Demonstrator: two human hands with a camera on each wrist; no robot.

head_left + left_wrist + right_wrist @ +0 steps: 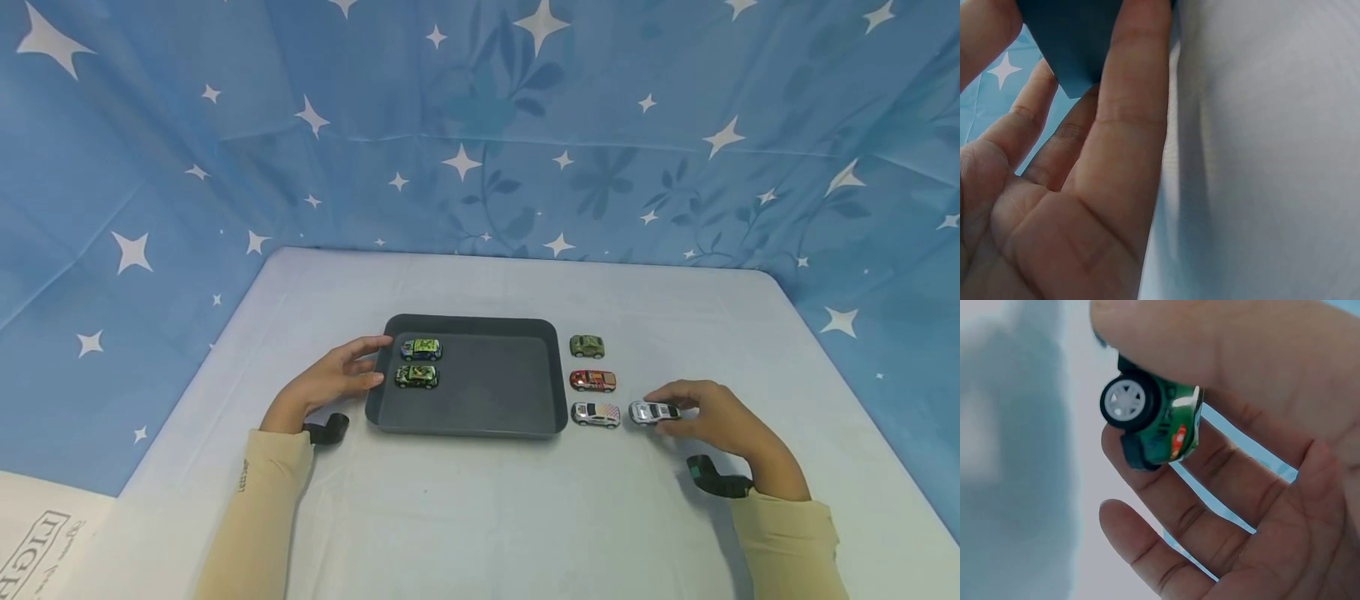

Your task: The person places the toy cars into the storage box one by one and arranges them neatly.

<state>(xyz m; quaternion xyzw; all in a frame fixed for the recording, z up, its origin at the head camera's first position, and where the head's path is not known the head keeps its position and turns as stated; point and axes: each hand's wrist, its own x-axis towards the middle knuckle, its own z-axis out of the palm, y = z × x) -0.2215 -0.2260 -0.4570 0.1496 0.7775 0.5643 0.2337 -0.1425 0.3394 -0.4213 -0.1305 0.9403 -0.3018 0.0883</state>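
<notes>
My left hand (332, 379) touches the left rim of a dark grey tray (480, 404), thumb and fingers spread along it. The left wrist view shows the tray's wall (1075, 44) between these fairly straight fingers. Inside the tray at left are a blue and yellow-green toy car (422, 349) and a green patterned toy car (417, 377). Right of the tray, my right hand (708, 417) pinches a toy car (651, 412) between thumb and fingers. It looks silvery in the head view, while the toy car (1169, 425) in the right wrist view looks green with a white-spoked wheel.
An olive-green toy car (587, 346), a red-orange one (592, 381) and a white-silver one (596, 414) form a column along the tray's right side. They stand on a table (480, 517) with a white cloth. Behind hangs a blue star-patterned curtain (360, 200).
</notes>
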